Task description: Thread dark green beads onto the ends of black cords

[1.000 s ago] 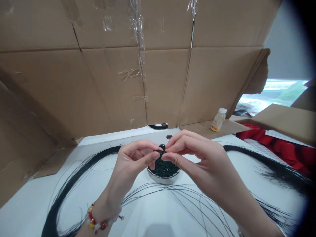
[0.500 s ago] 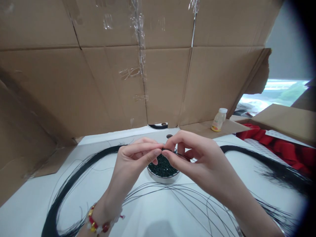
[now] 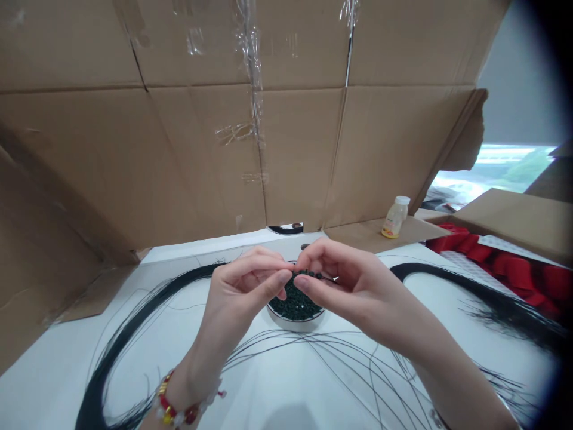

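Note:
Over a round white bowl [image 3: 295, 325] filled with small dark green beads [image 3: 293, 304], both my hands meet fingertip to fingertip. My left hand [image 3: 250, 280] is closed in a pinch at the end of a thin black cord; what lies between its thumb and forefinger is mostly hidden. My right hand [image 3: 353, 280] pinches the black cord [image 3: 329, 279] close beside it. Small dark beads [image 3: 318, 276] show along the cord by the right fingers. A beaded bracelet [image 3: 176, 412] circles my left wrist.
Thick bundles of black cord [image 3: 116, 346] curve over the white table on the left and right [image 3: 447, 276]. Loose strands [image 3: 313, 337] cross in front. A cardboard wall [image 3: 201, 167] stands behind. A small bottle [image 3: 396, 218] and a box of red material [image 3: 521, 278] are at right.
The right fingers have shifted and curled slightly, and dark beads on the cord now show beside them. My left hand has hardly moved, still pinching at the same spot.

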`<state>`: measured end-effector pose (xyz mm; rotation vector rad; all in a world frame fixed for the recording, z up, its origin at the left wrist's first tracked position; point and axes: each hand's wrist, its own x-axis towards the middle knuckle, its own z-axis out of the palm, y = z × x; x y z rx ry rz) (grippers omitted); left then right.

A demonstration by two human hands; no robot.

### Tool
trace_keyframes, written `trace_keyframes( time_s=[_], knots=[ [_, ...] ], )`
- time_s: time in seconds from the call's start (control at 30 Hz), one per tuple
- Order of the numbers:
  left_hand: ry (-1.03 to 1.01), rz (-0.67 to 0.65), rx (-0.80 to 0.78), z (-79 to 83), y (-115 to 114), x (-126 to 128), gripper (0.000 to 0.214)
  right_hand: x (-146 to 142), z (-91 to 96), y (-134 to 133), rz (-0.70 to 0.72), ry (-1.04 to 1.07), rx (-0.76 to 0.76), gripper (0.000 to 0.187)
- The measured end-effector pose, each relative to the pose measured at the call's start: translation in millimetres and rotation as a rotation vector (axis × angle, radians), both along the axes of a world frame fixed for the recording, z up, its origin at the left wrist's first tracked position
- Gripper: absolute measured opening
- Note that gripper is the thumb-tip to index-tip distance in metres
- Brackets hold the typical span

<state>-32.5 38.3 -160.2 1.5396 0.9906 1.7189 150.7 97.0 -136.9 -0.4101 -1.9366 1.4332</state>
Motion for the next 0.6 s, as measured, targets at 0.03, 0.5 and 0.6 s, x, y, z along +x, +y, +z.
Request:
trace_keyframes(
  time_s=[0.03,0.5,0.6],
  knots=[
    [0.006,-0.002,-0.004,0.4,-1,0,0.008,0,0.1,0,-0.005,0.001,-0.002,0.016],
    [0.485,-0.01,-0.414,-9.1,20,-22,0.022,0,-6.6,44,0.033,0.077,-0.336,0.02],
    [0.493,-0.049,-0.431,-9.8,19,-17,0.023,-13,-15.0,58,0.113,0.193,-0.623,0.023]
  ],
)
